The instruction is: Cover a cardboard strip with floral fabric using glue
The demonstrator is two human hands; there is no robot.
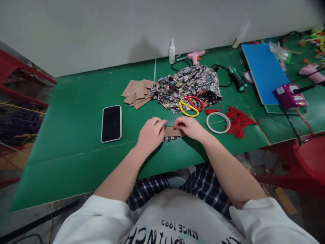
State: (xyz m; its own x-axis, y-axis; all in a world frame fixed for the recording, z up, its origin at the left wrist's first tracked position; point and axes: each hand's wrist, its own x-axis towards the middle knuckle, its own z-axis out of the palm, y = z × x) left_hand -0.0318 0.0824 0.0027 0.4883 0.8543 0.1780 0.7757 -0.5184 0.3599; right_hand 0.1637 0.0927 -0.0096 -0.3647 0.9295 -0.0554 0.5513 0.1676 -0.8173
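Note:
A strip of brown cardboard (172,131) lies on a small piece of flowered fabric (169,139), whose edge shows along its near and far sides. My left hand (151,134) rests at the strip's left end, its fingers bent and apart, with nothing visibly gripped. At the right end, my right hand (190,128) has thumb and fingertips pinched at the fabric's far edge. Just beyond the hands are scissors (190,105) with one red and one yellow handle, lying partly on a larger flowered cloth (189,83).
Cardboard pieces (138,93) are piled left of the cloth, and a phone (111,123) lies farther left. A tape roll (218,123) and red yarn (238,121) are at right. Behind stand a white bottle (172,54) and pink glue gun (195,57); a blue board (265,73) is far right.

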